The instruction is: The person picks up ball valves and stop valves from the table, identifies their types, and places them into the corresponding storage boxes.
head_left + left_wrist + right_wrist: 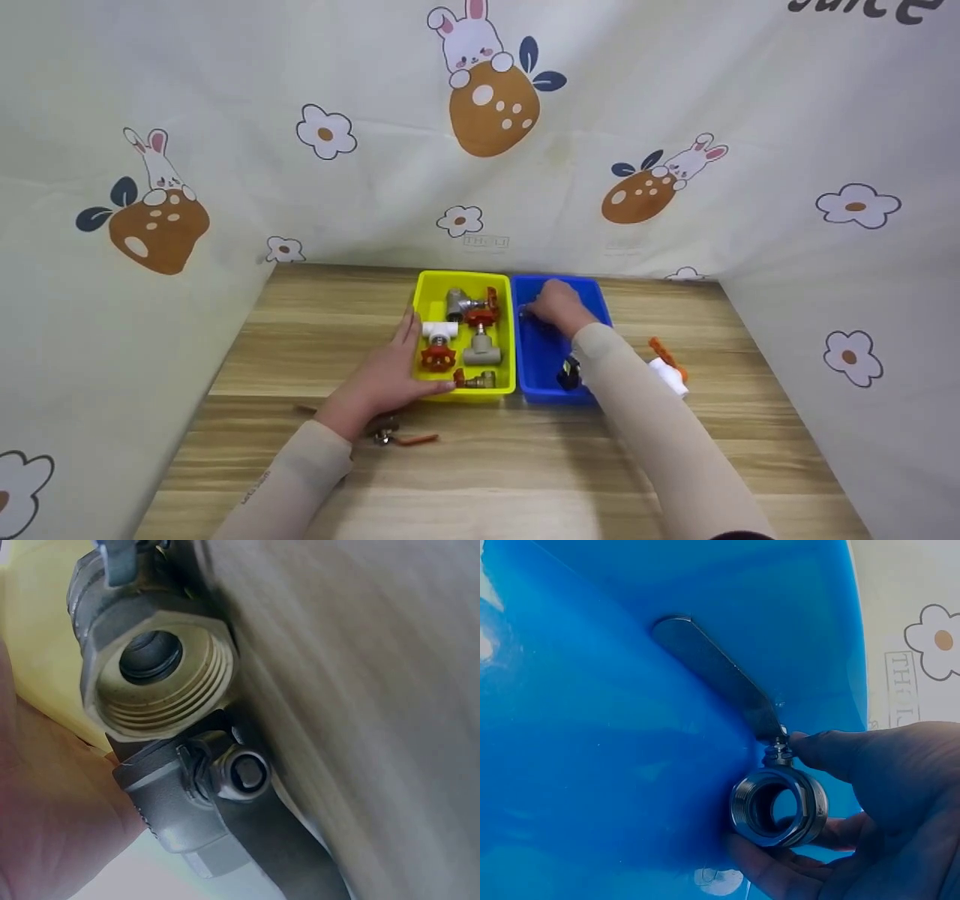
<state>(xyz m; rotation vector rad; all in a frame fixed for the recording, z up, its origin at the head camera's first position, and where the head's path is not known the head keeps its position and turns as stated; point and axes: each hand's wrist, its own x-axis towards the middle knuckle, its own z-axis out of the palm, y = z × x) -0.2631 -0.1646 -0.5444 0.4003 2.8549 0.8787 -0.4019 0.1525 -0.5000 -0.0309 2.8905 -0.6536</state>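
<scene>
A: Where's the metal valve rn?
B: Inside the blue bin, toward the far L corner. Its lever angles off over the blue; can't tell if it touches.
A: Any room round it?
B: Some. Blue floor shows btwn it & a black fitting at the near end, which is part hidden by the R sleeve. L side's tight, tho: the yellow bin stands right alongside. Far rims sit close to the curtain.
A: And the R hand?
B: Down in the blue bin, holding that valve: thumb at the stem, fingers under the body, per the R wrist cam. Forearm slants in over the R rim.
A: L hand?
B: Spread wide, nothing gripped. Fingers lie along the yellow bin's L wall, thumb reaches over its near L corner.
A: What's in the yellow one?
B: 4 valves w/ red handles: white, grey plastic, silvery & a small brassy one.
A: Outside?
B: Orange-lever valve on the wood near the L wrist, plus a white valve w/ orange handle R of the blue bin, partly behind the sleeve.
</scene>
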